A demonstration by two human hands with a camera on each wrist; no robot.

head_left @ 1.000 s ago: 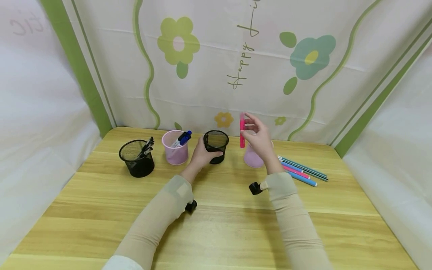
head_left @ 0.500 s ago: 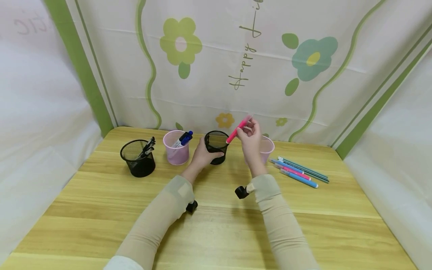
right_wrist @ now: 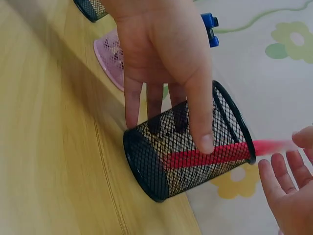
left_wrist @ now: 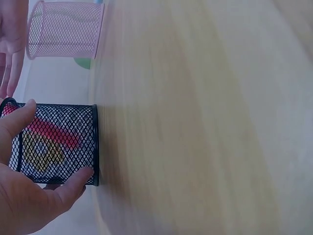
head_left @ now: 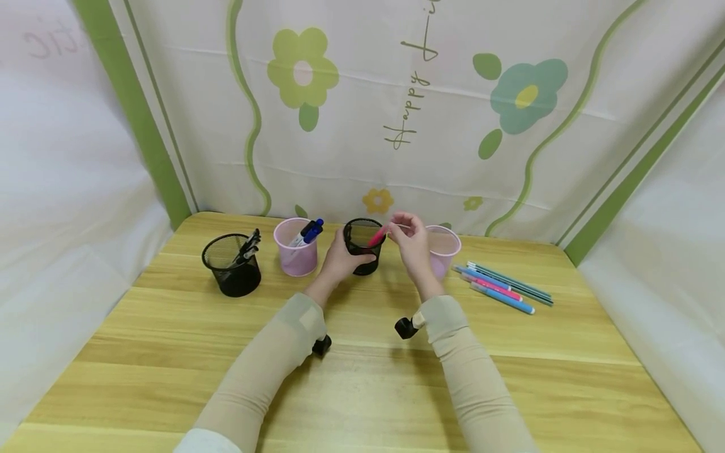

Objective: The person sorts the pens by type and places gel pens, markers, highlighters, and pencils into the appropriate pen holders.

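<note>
My left hand [head_left: 338, 259] grips a black mesh pen cup [right_wrist: 195, 171], thumb on the near side and fingers round the far side. Through its mesh, a pink highlighter-like marker [right_wrist: 210, 155] leans inside, its capped end jutting past the rim. At that end my right hand [head_left: 412, 242] pinches with thumb and fingertips. Behind the right hand stands a pink mesh cup [head_left: 444, 242], partly hidden in the head view. The left wrist view shows the marker [left_wrist: 54, 133] slanting inside the cup and part of the right hand [left_wrist: 11, 44] beside the rim.
To the left stand a pink cup [head_left: 297, 261] with blue and black pens and a black mesh cup [head_left: 235, 280] with black pens. On the right of the wooden table [head_left: 362, 390] lie blue and pink markers [head_left: 506, 301] and several green pencils [head_left: 523, 286]. A printed curtain [head_left: 351, 126] hangs behind.
My right hand has moved left and down, tilting the pink marker and lowering it into the black cup. The left hand stays on the cup.
</note>
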